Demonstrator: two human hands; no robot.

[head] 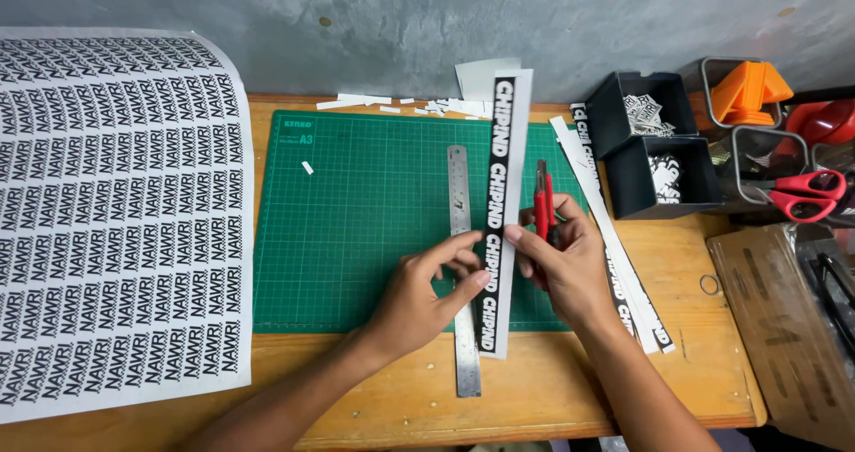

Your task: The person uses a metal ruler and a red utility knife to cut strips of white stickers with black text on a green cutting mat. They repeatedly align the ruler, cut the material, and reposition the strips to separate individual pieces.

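Here, printed paper strip lying near-to-far on green cutting mat, just right of steel ruler. Left hand pinching strip's left edge; right hand, at its right edge, clenched around red utility knife.

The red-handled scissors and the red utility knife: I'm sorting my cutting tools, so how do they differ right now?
The red-handled scissors stand unused in a clear holder at the desk's right edge; the red utility knife is gripped in the right hand over the green cutting mat. The scissors show two looped handles; the knife is one slim straight body. Both are red.
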